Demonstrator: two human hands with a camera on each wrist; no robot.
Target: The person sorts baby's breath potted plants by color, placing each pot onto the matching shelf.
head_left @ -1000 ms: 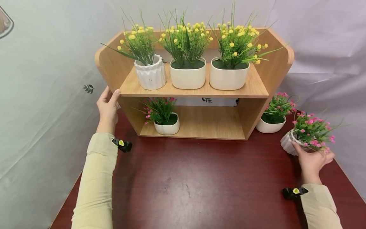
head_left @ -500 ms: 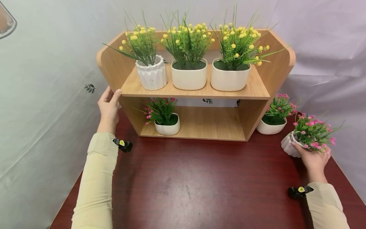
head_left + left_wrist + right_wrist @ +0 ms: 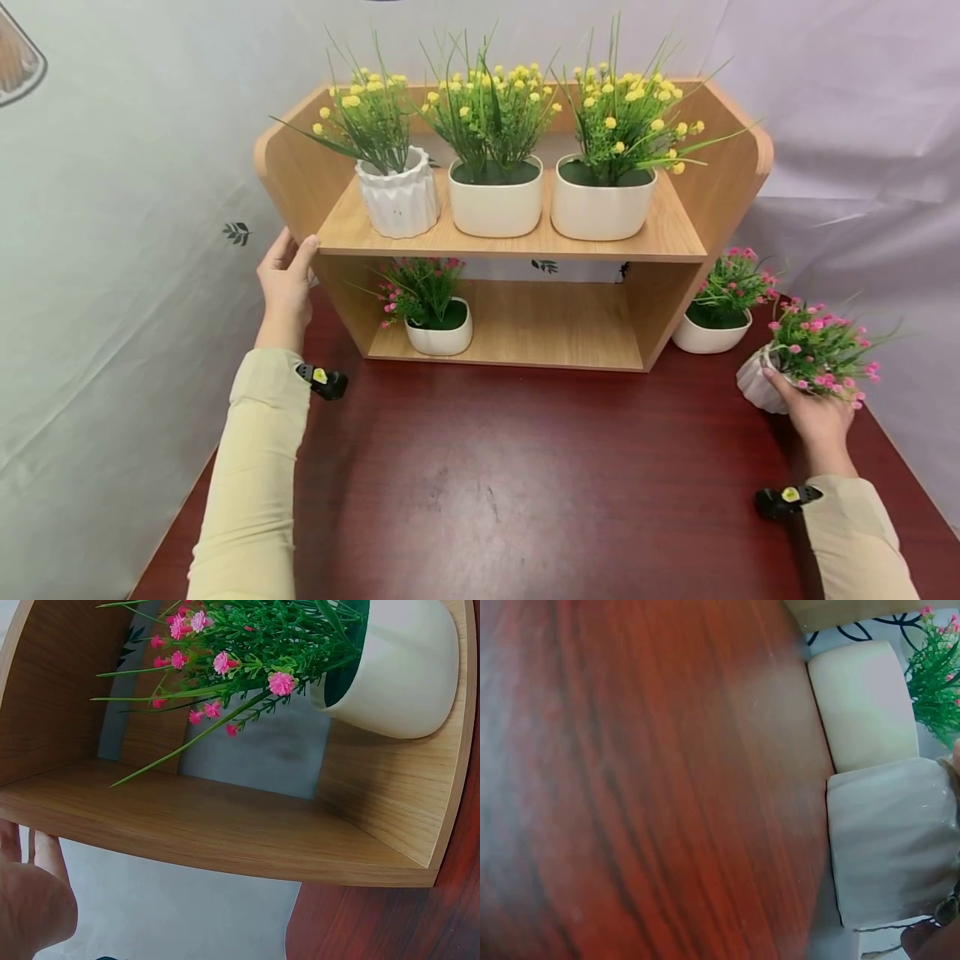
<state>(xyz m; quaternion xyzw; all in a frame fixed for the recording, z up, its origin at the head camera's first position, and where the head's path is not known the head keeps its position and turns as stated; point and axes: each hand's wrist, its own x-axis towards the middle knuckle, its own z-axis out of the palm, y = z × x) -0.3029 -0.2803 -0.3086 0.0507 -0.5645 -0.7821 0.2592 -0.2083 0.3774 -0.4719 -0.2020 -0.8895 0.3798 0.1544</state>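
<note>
Right of the shelf (image 3: 558, 321), the right hand (image 3: 817, 421) grips the ribbed pot (image 3: 759, 385), beside a smooth pot (image 3: 709, 336); the left hand (image 3: 285, 292) pinches the shelf's side. Looks like the grasp to me; lifting would need a level hold.

Middle planter (image 3: 496, 208): cream-white, yellow-flowered, is standing upright.
Yellow-flowered ribbed pot (image 3: 399, 204): white, is standing just left of the middle planter.
Right planter (image 3: 603, 213): also yellow-flowered, is standing just right of the middle planter.
Lower pink-flowered planter (image 3: 440, 338): is sitting below the middle planter and to its left.
Outer pink-flowered planter (image 3: 711, 337): is resting below the middle planter and well to its right.
Worktop (image 3: 540, 467): dark red, is spreading out below the middle planter, catching a pale sheen.
Backdrop cloth (image 3: 142, 167): pale, is hanging behind the middle planter.
Leaf print (image 3: 237, 233): is showing well left of the middle planter.
</note>
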